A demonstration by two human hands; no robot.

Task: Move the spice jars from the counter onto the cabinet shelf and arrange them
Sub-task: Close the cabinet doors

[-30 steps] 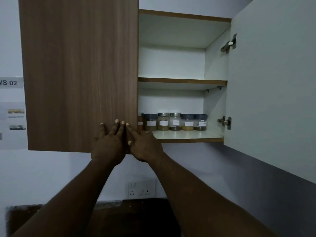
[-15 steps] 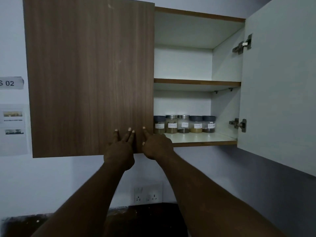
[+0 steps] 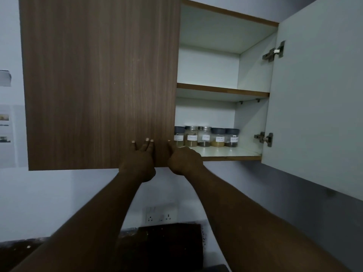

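the left hand point(image 3: 140, 161) lies flat with straight fingers on the wooden door point(image 3: 98, 85), the right hand point(image 3: 182, 160) has now moved apart from it to the door's edge, its grip not clear, and the spice jars point(image 3: 206, 136) stand in a row on the bottom shelf point(image 3: 225, 153), so the arranging seems finished.

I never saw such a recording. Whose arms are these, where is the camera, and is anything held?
No machine here: a person wears one camera on the head, looking forward at their own two bare arms. The left hand presses flat on the brown wood-grain cabinet door; the right hand touches that door's free edge, most fingers hidden. Five small clear labelled spice jars show in a row on the white lower shelf. No jar is seen in either hand.
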